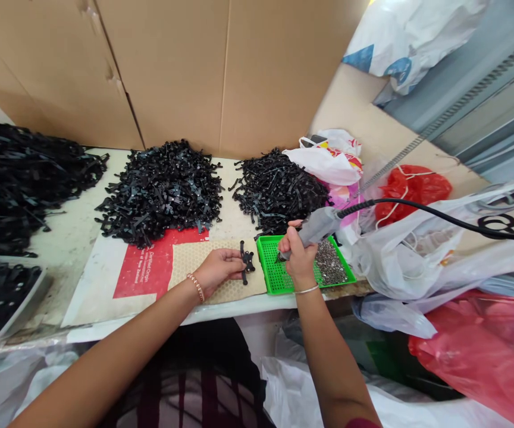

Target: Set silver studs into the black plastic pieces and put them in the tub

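My left hand (218, 268) is closed on a small black plastic part (247, 261) and holds it upright on a beige honeycomb mat (194, 255). My right hand (298, 257) grips a grey electric screwdriver (317, 227) with a black cable (439, 217). Its tip points down at the left half of a green mesh tray (272, 274). A heap of small grey screws (329, 263) lies in the tray's right half, just right of that hand.
Two piles of black plastic parts (163, 190) (277, 189) lie behind the mat, with more black parts (11, 172) at far left. Cardboard walls (172, 65) stand behind. White and red plastic bags (417, 249) crowd the right side. A red printed sheet (150, 270) lies under the mat.
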`<move>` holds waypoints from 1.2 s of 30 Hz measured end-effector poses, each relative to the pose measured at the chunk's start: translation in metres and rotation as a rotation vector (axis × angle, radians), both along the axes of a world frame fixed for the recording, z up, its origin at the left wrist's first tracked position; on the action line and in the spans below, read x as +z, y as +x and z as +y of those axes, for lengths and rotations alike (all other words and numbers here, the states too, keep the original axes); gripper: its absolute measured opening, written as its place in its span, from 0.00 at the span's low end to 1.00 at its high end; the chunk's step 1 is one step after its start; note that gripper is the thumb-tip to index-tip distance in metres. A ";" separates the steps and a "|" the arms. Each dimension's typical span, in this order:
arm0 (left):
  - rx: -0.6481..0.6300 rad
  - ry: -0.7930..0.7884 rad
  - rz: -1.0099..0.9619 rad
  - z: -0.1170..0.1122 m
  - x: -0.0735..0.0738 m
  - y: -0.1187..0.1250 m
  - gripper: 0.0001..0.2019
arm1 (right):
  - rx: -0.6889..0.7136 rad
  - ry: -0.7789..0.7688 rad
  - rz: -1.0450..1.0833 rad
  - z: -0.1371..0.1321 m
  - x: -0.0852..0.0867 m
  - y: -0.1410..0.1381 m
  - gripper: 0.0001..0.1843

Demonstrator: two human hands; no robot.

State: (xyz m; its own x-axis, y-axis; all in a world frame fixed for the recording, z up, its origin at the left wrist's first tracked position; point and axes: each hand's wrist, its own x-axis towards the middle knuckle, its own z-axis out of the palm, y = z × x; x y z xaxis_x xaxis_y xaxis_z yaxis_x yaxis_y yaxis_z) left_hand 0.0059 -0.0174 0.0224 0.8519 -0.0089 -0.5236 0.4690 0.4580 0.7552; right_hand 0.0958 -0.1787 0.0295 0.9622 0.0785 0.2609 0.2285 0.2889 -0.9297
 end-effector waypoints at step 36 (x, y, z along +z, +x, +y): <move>0.005 -0.010 -0.013 0.000 0.002 -0.001 0.09 | 0.023 -0.043 -0.025 -0.001 -0.002 0.000 0.14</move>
